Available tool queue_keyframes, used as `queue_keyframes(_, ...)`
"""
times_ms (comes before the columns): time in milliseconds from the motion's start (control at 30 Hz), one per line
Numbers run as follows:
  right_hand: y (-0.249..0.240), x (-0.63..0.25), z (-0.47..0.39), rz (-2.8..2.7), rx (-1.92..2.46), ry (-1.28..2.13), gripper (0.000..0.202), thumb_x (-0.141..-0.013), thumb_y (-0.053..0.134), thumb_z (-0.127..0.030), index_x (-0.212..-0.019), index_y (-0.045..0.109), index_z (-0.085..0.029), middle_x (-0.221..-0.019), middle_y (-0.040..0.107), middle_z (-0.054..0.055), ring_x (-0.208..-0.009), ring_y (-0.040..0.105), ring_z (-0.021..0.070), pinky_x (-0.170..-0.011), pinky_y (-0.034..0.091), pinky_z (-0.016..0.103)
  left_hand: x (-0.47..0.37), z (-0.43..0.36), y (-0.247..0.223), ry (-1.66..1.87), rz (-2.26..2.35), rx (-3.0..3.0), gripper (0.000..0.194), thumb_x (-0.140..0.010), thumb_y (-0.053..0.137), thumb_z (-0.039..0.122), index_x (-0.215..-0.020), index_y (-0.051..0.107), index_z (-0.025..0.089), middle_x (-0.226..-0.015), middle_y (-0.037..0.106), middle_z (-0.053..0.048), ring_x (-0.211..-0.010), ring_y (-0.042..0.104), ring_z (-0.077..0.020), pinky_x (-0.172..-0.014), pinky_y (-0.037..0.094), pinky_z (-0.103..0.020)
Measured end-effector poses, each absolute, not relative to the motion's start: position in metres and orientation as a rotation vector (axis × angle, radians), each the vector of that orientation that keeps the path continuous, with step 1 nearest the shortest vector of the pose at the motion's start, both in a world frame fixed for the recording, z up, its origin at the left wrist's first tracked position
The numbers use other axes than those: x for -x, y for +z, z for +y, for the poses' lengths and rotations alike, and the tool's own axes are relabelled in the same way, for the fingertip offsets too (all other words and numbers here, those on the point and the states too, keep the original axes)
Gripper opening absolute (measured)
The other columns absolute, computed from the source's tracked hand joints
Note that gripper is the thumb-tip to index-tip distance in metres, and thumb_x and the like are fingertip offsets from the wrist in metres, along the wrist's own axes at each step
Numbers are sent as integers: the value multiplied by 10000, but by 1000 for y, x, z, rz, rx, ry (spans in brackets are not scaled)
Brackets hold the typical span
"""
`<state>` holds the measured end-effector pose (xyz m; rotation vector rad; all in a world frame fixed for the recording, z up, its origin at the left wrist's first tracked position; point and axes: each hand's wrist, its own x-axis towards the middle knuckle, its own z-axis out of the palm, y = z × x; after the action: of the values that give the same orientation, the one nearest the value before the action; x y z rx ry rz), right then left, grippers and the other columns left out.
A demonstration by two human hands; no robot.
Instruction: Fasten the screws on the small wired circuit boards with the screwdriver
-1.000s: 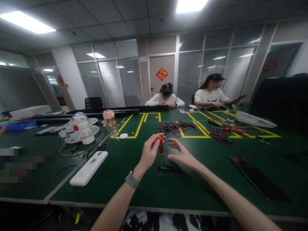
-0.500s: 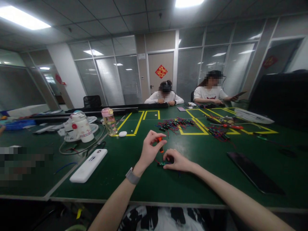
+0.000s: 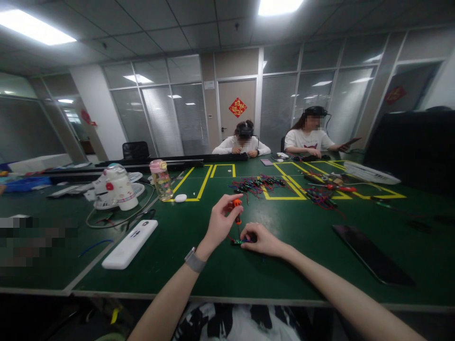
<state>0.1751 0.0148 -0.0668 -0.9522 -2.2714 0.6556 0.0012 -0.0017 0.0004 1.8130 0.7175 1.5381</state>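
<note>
My left hand (image 3: 221, 219), with a watch on its wrist, grips the orange and black handle of a small screwdriver (image 3: 238, 217). The screwdriver stands upright, its shaft pointing down at a small green circuit board (image 3: 237, 242) on the green table. Whether the tip touches the board is too small to tell. My right hand (image 3: 261, 239) rests on the table and pinches the right end of the board, where thin wires show. Beyond my hands lies a pile of wired boards (image 3: 258, 183).
A white power bank (image 3: 131, 244), a pink-lidded bottle (image 3: 161, 180) and a white jug (image 3: 122, 189) stand left. A black phone-like slab (image 3: 371, 253) lies right. More wired boards (image 3: 322, 196) and red-handled pliers (image 3: 341, 188) lie farther back. Two people sit across the table.
The fingers of my left hand have shifted slightly on the screwdriver, so more of its orange handle shows. My right hand holds nearly the same place. The view has moved a little.
</note>
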Motion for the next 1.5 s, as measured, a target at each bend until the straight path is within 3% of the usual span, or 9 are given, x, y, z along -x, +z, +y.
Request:
queue_keyframes(133, -68, -177, 17, -2258, 899, 724, 148, -712, 764, -239, -810, 692, -154, -677, 537, -22, -644, 499, 127, -655, 381, 255, -3, -2, -3, 1616, 806, -1921, 242, -844, 667, 285, -1077, 678, 221, -929, 586, -26, -833, 605, -129, -722, 518, -210)
queue_keyframes(400, -73, -180, 23, -2228, 875, 804, 166, -723, 758, -272, -824, 714, -149, -674, 538, -16, -638, 496, 127, -619, 375, 245, -2, -4, 0, 1500, 609, -1745, 335, -945, 490, 340, -1223, 606, 194, -1227, 611, -111, -1007, 650, -194, -870, 547, -318)
queue_keyframes(567, -71, -181, 24, -2244, 863, 833, 182, -734, 746, -301, -837, 720, -153, -678, 532, -17, -637, 490, 123, -623, 378, 244, -3, -4, 2, 1517, 669, -1740, 308, -899, 569, 321, -1164, 628, 177, -1052, 651, -87, -863, 665, -164, -765, 556, -275)
queue_keyframes(733, -71, -181, 23, -2231, 862, 850, 195, -725, 754, -304, -833, 723, -145, -672, 521, -20, -625, 476, 116, -610, 371, 241, -4, -4, 1, 1669, 807, -1907, 169, -811, 692, 274, -963, 681, 202, -923, 563, -24, -816, 595, -128, -682, 504, -209)
queue_keyframes(933, -69, -180, 21, -2231, 870, 833, 165, -735, 741, -276, -832, 717, -144, -670, 514, -22, -620, 476, 114, -606, 378, 239, -1, -3, 1, 1626, 857, -2002, 308, -966, 454, 314, -1220, 607, 231, -1210, 569, -83, -1083, 590, -190, -934, 485, -318)
queue_keyframes(1033, -67, -179, 20, -2244, 876, 814, 160, -734, 742, -273, -833, 716, -149, -677, 524, -18, -630, 484, 118, -614, 385, 241, 0, -1, 1, 1567, 761, -1876, 358, -982, 405, 335, -1281, 564, 217, -1290, 575, -97, -1095, 619, -205, -932, 508, -338)
queue_keyframes(1200, -68, -179, 20, -2238, 876, 806, 156, -732, 743, -274, -813, 708, -145, -662, 518, -22, -628, 485, 119, -618, 384, 241, -1, -2, 4, 1442, 660, -1719, 341, -921, 532, 346, -1208, 604, 178, -1057, 668, -90, -830, 685, -169, -722, 570, -280)
queue_keyframes(1300, -70, -179, 21, -2245, 869, 831, 165, -738, 738, -281, -819, 705, -141, -665, 516, -24, -620, 478, 113, -612, 379, 238, -2, -2, 5, 1471, 684, -1779, 250, -843, 649, 304, -1060, 672, 183, -894, 614, -29, -744, 652, -134, -654, 541, -232)
queue_keyframes(1500, -70, -180, 21, -2233, 876, 825, 190, -734, 745, -301, -831, 706, -142, -671, 522, -24, -624, 473, 112, -620, 380, 238, -2, -6, 2, 1682, 845, -2069, 215, -887, 600, 279, -1081, 678, 225, -967, 563, -40, -882, 580, -147, -781, 497, -249)
